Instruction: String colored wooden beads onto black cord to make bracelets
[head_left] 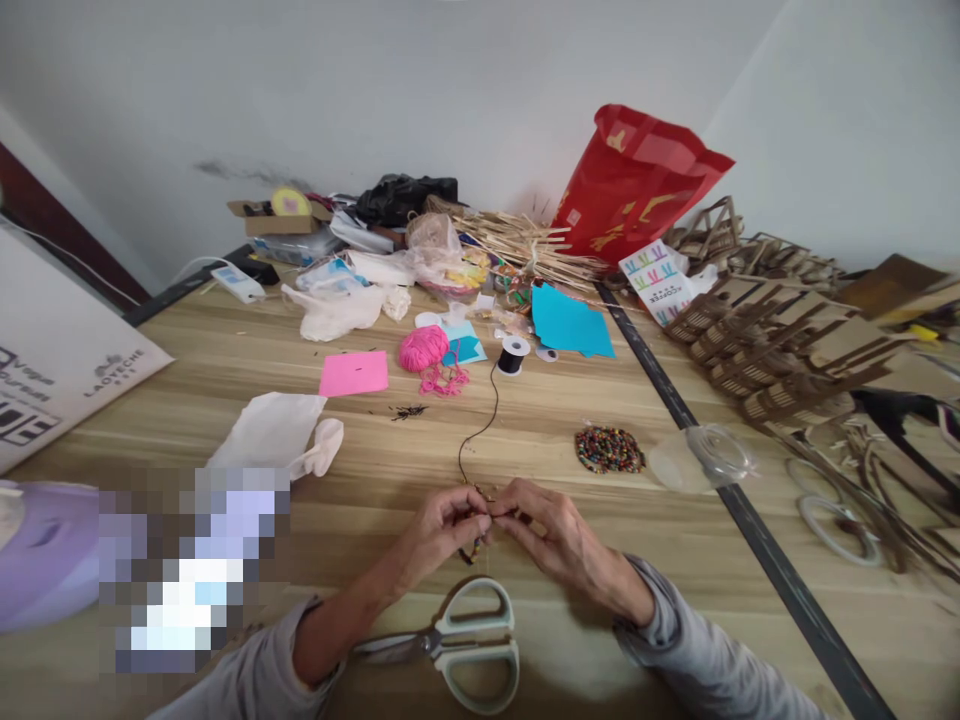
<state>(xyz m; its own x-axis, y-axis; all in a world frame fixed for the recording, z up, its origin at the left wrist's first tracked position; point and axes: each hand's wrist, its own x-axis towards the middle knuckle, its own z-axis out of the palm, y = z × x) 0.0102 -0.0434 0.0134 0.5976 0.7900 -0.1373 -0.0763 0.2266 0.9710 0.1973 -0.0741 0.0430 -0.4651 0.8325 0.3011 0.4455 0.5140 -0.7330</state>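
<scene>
My left hand (451, 528) and my right hand (551, 525) meet over the middle of the table, fingertips pinched close together. Between them runs a thin black cord (463, 455), which leads back to a white spool (513, 356) wound with black cord. A short string of small coloured beads (474, 552) hangs below my left fingers. What exactly the right fingertips pinch is too small to see well, but it appears to be the cord's end. Just below my hands lie scissors (472, 645) with pale handles, blades pointing left.
A pile of multicoloured beads (609, 450) lies to the right, beside a clear plastic lid (701, 458). Pink yarn (424, 348), a pink card (354, 373) and blue sheets (574, 322) lie farther back. Woven baskets (750, 350) crowd the right; a red bag (637, 185) stands behind.
</scene>
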